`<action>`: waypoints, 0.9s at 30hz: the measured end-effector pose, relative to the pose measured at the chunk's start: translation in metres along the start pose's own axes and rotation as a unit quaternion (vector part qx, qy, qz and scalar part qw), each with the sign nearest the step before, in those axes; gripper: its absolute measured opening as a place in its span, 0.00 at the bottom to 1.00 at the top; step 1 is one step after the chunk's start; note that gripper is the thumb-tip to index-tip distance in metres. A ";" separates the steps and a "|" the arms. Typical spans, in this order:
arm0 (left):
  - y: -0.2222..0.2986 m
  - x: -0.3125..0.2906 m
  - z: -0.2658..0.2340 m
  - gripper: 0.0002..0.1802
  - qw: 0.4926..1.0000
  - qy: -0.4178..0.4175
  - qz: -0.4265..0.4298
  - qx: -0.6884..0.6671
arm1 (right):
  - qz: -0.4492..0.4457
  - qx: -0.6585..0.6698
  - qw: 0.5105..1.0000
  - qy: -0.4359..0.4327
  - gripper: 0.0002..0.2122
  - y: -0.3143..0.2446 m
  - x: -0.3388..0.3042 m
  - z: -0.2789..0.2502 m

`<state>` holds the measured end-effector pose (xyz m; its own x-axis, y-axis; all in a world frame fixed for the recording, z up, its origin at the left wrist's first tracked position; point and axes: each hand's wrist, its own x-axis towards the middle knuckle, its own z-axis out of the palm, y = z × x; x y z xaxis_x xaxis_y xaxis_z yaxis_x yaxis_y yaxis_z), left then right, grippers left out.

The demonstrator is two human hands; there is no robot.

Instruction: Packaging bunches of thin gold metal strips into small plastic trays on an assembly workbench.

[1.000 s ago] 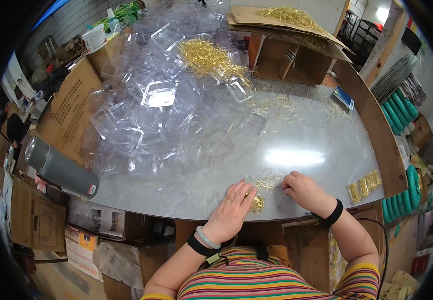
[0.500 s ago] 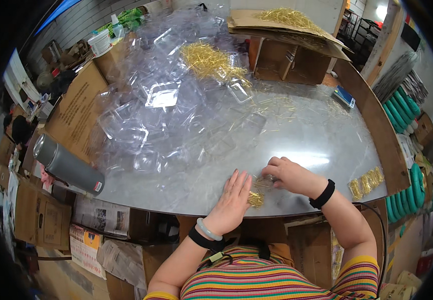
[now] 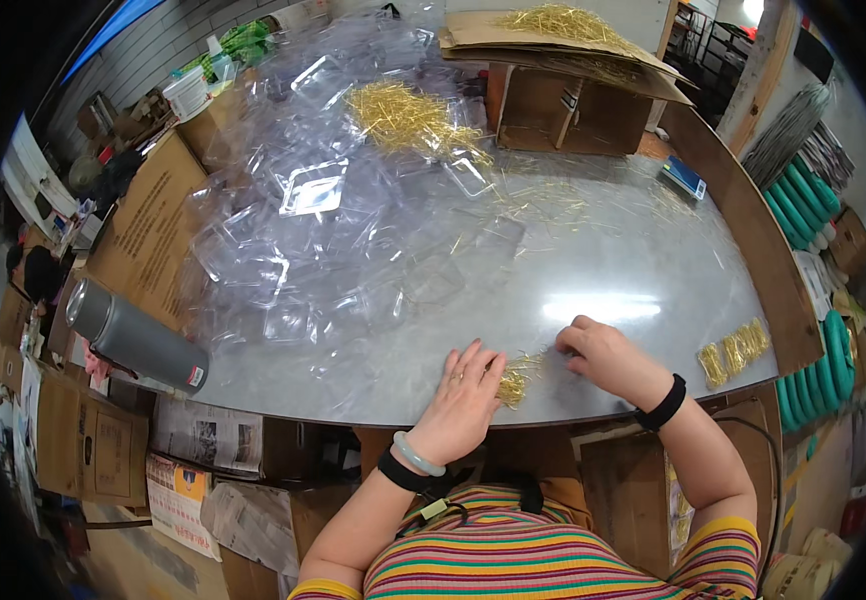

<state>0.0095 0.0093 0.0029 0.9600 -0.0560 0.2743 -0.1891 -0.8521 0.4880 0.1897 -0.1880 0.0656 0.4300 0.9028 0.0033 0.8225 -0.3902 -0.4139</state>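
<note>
Near the table's front edge, a small bunch of thin gold wire-like pieces lies beside my left hand. The fingers of that hand are stretched out and rest against the bunch's left side. To the right of the bunch, my right hand is low over the metal tabletop with its fingers curled together. Whatever sits between its fingertips is hidden. Farther right, several gold bundles lie in a row. A larger loose heap of the same gold pieces rests on clear plastic boxes at the back.
A big pile of clear plastic boxes covers the table's left and back. A grey tumbler lies tilted at the left edge. An open cardboard box and a small blue device are at the back right. A cardboard wall edges the right side.
My right hand has moved right, away from my left hand and the gold bunch, so more of the bunch shows. My left hand stays beside it. The view has shifted slightly.
</note>
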 end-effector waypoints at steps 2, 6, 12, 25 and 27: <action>0.002 0.001 -0.001 0.36 1.000 -0.005 0.003 0.011 | -0.020 0.002 1.000 0.009 0.10 -0.006 0.004 0.010; 0.002 0.002 0.001 0.37 1.000 0.001 0.003 0.004 | -0.053 0.049 0.997 0.040 0.08 -0.018 0.018 0.025; 0.001 0.001 -0.002 0.37 1.000 -0.002 -0.009 -0.016 | 0.027 0.068 0.996 0.055 0.09 -0.017 -0.005 0.010; 0.005 0.000 0.003 0.34 0.999 0.004 0.009 0.034 | 0.017 0.102 0.947 0.303 0.18 -0.040 0.000 0.072; 0.005 0.000 0.004 0.34 0.999 0.010 0.010 0.042 | 0.003 0.095 0.953 0.289 0.19 -0.047 0.002 0.079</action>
<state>0.0093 0.0032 0.0018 0.9516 -0.0639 0.3006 -0.1899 -0.8914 0.4115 0.1224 -0.1537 0.0128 0.6125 0.6297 0.4778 0.7606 -0.3050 -0.5731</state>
